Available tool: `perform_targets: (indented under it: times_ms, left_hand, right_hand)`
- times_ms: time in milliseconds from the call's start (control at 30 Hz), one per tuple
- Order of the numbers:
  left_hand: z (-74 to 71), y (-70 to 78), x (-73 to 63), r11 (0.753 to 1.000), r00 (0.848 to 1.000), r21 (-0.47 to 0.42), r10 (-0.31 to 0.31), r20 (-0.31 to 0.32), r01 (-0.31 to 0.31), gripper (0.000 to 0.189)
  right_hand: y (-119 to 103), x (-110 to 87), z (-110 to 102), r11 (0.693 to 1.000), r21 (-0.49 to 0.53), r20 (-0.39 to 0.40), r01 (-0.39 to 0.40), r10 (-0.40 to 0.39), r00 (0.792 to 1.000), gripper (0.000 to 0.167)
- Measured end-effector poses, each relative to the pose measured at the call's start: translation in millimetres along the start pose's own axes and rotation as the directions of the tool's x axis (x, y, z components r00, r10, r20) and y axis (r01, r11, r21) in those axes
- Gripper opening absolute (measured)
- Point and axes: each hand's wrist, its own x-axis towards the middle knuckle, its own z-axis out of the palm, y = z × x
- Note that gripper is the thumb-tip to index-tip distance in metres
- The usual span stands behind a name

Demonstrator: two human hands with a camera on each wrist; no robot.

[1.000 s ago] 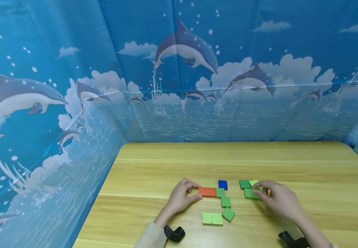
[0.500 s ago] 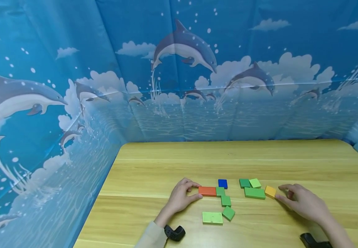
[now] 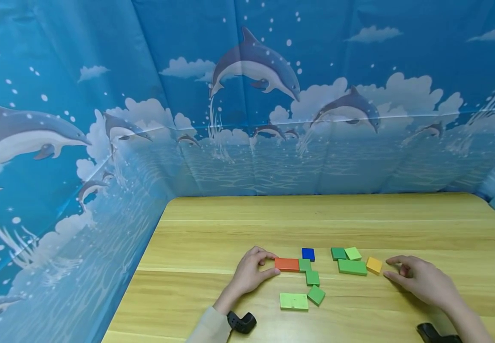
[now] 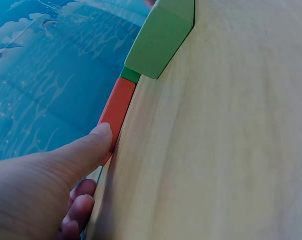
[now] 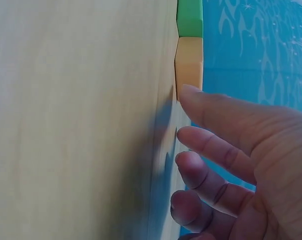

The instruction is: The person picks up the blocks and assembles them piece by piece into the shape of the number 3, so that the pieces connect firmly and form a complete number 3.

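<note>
My left hand (image 3: pixel 249 272) holds the left end of a flat red block (image 3: pixel 287 265) between thumb and forefinger; the left wrist view shows the thumb (image 4: pixel 103 137) against its side. The red block's right end meets a small green block (image 3: pixel 304 265). On the right, my right hand (image 3: pixel 423 278) hovers beside an orange block (image 3: pixel 374 266), fingers loosely bent and holding nothing. A narrow gap separates the fingertips from the orange block in the head view. That block sits close to the right end of a longer green block (image 3: pixel 352 267).
Behind the long green block lie a dark green square (image 3: pixel 338 253) and a light green square (image 3: pixel 352 253). A blue square (image 3: pixel 308 254) stands behind the red row. Nearer are two green squares (image 3: pixel 312 277) and a light green rectangle (image 3: pixel 293 301). A dolphin-print curtain (image 3: pixel 247 143) surrounds the wooden table (image 3: pixel 187 247).
My right hand has moved right from the green cluster, uncovering the orange block, and drawn slightly back from it. My left hand stays at the red block.
</note>
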Motion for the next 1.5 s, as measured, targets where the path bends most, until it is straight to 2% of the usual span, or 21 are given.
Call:
perform_targets:
  times_ms: [267,700,867,1033,1300,1500]
  left_hand:
    - [0.3,-1.0,-0.4,1.000,1.000,0.002,-0.006,0.003,0.006,0.036]
    - [2.2,-1.2,-0.1,1.000,1.000,0.009,0.001,0.001,-0.001,0.037]
    - [2.4,-1.9,0.0,1.000,1.000,0.006,-0.002,0.001,0.002,0.037]
    - [3.2,-3.2,-0.4,1.000,1.000,0.005,0.018,-0.009,-0.018,0.037]
    - [3.1,-3.1,-0.6,1.000,1.000,0.009,0.016,-0.006,-0.016,0.037]
    - [3.0,-2.9,-0.9,1.000,1.000,0.012,0.005,-0.004,-0.005,0.038]
  right_hand:
    - [4,4.2,1,1.000,0.012,-0.002,-0.006,0.006,1.000,0.042]
    - [-2,10.1,4,1.000,0.019,0.061,-0.014,0.012,0.998,0.058]
    - [-8,12.3,9,1.000,0.028,0.032,-0.005,0.004,0.999,0.060]
    - [-10,13.4,11,1.000,0.025,0.011,0.004,-0.004,1.000,0.053]
    - [-9,2.7,8,0.999,0.027,0.056,-0.039,0.037,0.998,0.051]
    - [-13,-9.8,7,0.999,-0.009,0.060,-0.052,0.052,0.997,0.048]
